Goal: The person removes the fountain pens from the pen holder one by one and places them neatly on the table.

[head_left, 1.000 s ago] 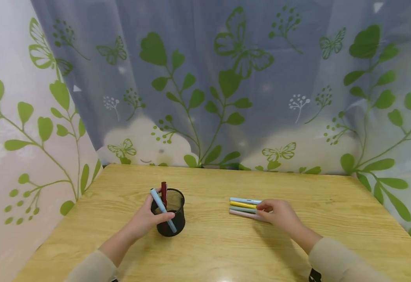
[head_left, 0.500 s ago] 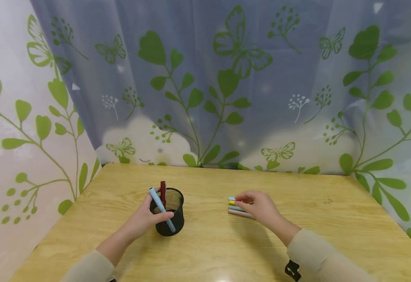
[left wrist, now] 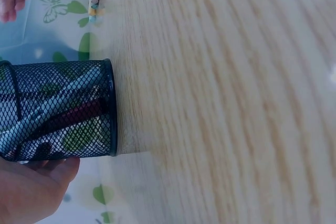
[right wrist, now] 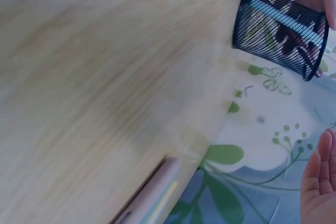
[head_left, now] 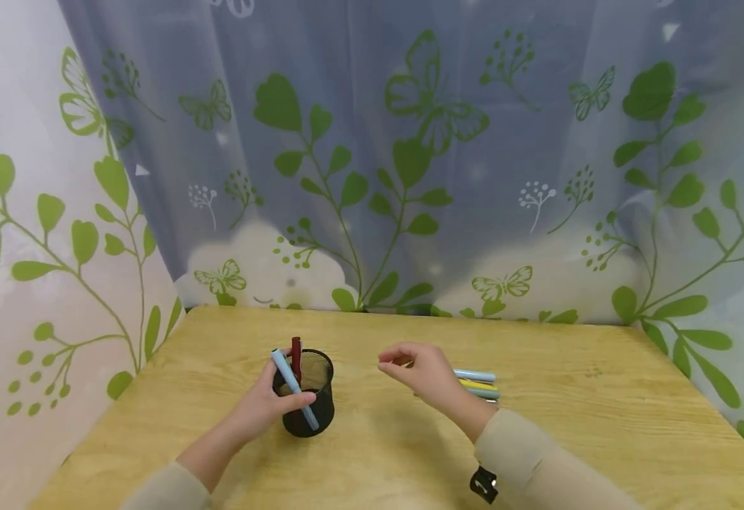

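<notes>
A black mesh pen cup [head_left: 322,414] stands upright on the left part of the table, with my left hand [head_left: 260,405] gripping its side, thumb at the rim. Inside lean a light blue pen [head_left: 285,370] and a dark red pen [head_left: 296,351]. My right hand [head_left: 432,377] is over the table between the cup and a row of pens, fingers slightly bent, nothing in it. Beyond that wrist show the ends of a light blue pen [head_left: 476,376], a yellow pen [head_left: 482,386] and a grey-green pen [head_left: 485,394]; the hand hides their other ends. The right wrist view shows bare fingers [right wrist: 319,169].
Everything stands on a light wood-grain table [head_left: 346,467]. Behind it hangs a blue-grey curtain [head_left: 359,142] printed with green leaves and butterflies, and a pale printed sheet [head_left: 21,234] borders the left side. A black strap piece [head_left: 483,484] hangs under the right sleeve.
My right hand has moved left, away from the row of pens and toward the cup, uncovering the pens' right ends. My left hand keeps its grip on the cup.
</notes>
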`<state>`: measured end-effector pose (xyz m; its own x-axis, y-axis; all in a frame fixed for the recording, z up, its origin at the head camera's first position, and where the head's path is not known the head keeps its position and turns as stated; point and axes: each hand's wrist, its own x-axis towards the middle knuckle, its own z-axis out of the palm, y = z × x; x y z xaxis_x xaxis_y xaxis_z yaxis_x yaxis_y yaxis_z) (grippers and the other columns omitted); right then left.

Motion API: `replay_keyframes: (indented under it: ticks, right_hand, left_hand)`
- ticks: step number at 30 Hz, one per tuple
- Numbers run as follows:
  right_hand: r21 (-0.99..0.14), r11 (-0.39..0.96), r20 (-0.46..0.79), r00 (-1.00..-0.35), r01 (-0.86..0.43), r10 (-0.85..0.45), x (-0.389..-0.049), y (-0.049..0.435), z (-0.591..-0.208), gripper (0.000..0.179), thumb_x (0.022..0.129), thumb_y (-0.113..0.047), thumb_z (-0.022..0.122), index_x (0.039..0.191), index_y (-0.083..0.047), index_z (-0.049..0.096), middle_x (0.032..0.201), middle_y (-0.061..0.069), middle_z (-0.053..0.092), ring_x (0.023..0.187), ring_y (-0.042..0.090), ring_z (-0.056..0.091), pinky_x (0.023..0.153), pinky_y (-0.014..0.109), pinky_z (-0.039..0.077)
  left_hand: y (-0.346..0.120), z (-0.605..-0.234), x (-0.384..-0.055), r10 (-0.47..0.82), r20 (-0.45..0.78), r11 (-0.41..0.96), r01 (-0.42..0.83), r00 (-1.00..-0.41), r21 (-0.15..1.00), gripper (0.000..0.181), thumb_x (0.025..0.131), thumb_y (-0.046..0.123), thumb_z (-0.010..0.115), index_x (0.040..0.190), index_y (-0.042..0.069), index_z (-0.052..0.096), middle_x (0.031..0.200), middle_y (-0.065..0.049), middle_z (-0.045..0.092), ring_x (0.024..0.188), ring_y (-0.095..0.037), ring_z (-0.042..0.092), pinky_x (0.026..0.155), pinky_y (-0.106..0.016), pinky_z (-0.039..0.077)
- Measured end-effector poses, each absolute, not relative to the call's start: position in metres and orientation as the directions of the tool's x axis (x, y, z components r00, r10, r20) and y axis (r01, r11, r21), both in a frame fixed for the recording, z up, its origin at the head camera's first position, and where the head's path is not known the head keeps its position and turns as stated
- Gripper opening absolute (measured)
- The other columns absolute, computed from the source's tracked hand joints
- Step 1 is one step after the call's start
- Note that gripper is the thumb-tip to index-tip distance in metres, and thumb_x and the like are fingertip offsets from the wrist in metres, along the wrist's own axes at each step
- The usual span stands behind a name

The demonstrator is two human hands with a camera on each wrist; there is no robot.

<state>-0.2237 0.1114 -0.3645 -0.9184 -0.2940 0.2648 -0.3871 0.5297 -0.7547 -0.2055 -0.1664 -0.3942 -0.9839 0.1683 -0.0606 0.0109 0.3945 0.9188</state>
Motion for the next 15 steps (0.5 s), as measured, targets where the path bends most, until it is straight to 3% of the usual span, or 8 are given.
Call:
replay_keyframes:
  ticks: [6, 15]
  right_hand:
    - [-0.761, 0.504, 0.274, -0.907, -0.408, -0.320, -0.227, 0.088, -0.357, 0.012, 0.085, -0.020, 0.069, 0.095, -0.014, 0.072, 0.091, -0.004, 0.067, 0.081, 0.011, 0.060, 0.071, 0.028, 0.049]
    - [-0.786, 0.455, 0.232, -0.882, -0.418, -0.409, -0.233, 0.047, -0.353, 0.018, 0.087, -0.025, 0.068, 0.101, -0.015, 0.071, 0.097, -0.005, 0.066, 0.085, 0.011, 0.059, 0.069, 0.026, 0.050]
  left_hand:
    - [-0.167, -0.394, -0.206, 0.174, -0.059, 0.392, 0.014, -0.983, 0.920, 0.086, 0.080, 0.033, 0.075, 0.145, 0.021, 0.020, 0.150, -0.025, 0.015, 0.136, -0.044, 0.010, 0.099, -0.062, 0.025]
    - [-0.167, -0.395, -0.208, 0.183, -0.056, 0.383, 0.019, -0.982, 0.923, 0.085, 0.080, 0.033, 0.075, 0.144, 0.020, 0.020, 0.149, -0.023, 0.017, 0.136, -0.043, 0.011, 0.099, -0.062, 0.025]
